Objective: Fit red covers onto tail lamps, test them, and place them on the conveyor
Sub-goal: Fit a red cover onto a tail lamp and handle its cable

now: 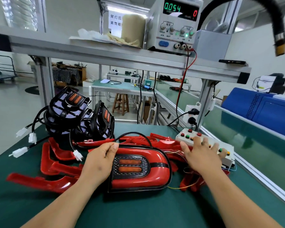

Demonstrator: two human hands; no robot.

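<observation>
**Inspector:** Where is the unit?

**Observer:** The tail lamp [155, 175], red cover on, lies flat mid-counter toward the near edge, on top of loose red covers [56, 163]. The left hand [99, 160] rests at its left end, fingers [113, 146] pinching the black cable [138, 134]. The right hand [202, 155] is over the white button box [182, 138] by the counter's right edge. Its fingers [197, 141] are spread across the buttons, but I cannot confirm contact.

**Inspector:** Hazards?

**Observer:** Three, in my judgement. Spread fingers may press the wrong button and give a false reading. A tug on the pinched cable could strain its lead. The lamp sits on an uneven heap, so it could rock and scuff its cover. I cannot tell whether it is connected to the box.

**Inspector:** The conveyor [253, 137]?

**Observer:** Beyond the right edge; nothing placed there yet
</observation>
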